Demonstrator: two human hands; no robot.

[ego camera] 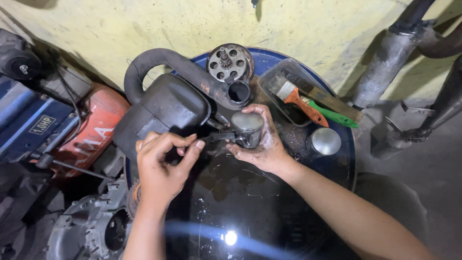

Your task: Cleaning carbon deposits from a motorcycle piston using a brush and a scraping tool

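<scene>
The left hand (161, 166) has its fingers curled together, pinching a thin dark tool (214, 136) whose tip reaches across to the piston (247, 128). The right hand (262, 144) cups that piston, fingers wrapped round its side, thumb near the bottom edge. Both work over a dark drum top (250, 202). Just beyond the left fingers lies a black muffler (166, 103). Beyond the right fingers sit a second piston (325, 141), a tray (269, 77) with brushes (298, 100), and a gear (229, 61).

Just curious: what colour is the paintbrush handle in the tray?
Orange on the paintbrush, seen from the head camera.
</scene>
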